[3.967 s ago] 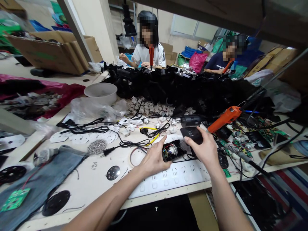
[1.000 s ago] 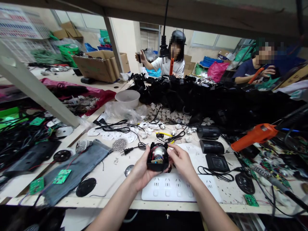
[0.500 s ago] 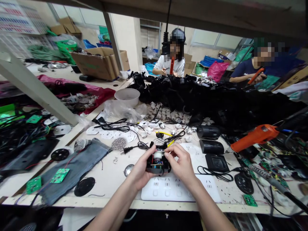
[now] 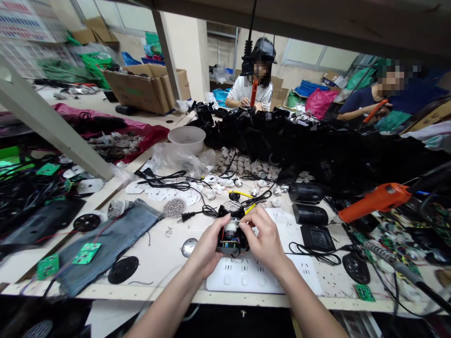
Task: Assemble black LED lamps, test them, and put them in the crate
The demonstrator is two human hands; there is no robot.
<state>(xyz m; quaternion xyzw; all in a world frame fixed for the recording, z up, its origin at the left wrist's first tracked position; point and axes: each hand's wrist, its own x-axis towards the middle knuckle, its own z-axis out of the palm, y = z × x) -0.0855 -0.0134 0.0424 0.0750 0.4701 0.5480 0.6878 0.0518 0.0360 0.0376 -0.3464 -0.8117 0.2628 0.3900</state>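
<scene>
A black plastic housing (image 4: 231, 246) lies between my hands, its inside facing me, with a white cylindrical part (image 4: 230, 227), coloured wires and a small circuit board in it. My left hand (image 4: 207, 241) grips the housing along its left side, thumb near the top. At its upper right, my right hand (image 4: 262, 234) has thumb and forefinger pinched at the edge of the inner part; whether they hold something small is hidden. Under and behind the hands sits a white power strip (image 4: 262, 272). A round metal dome (image 4: 189, 247) rests left of my left hand.
An orange electric screwdriver (image 4: 375, 203) hangs at the right. Black housings (image 4: 310, 215) stand near it. Screws (image 4: 174, 208) are heaped left of centre. Green circuit boards (image 4: 86, 253) lie on a grey cloth (image 4: 116, 239). Two people sit beyond a black heap (image 4: 317, 150).
The housing has tipped slightly, so more of its inside shows. Both hands stay around it in nearly the same place. The whole view has shifted a little.
</scene>
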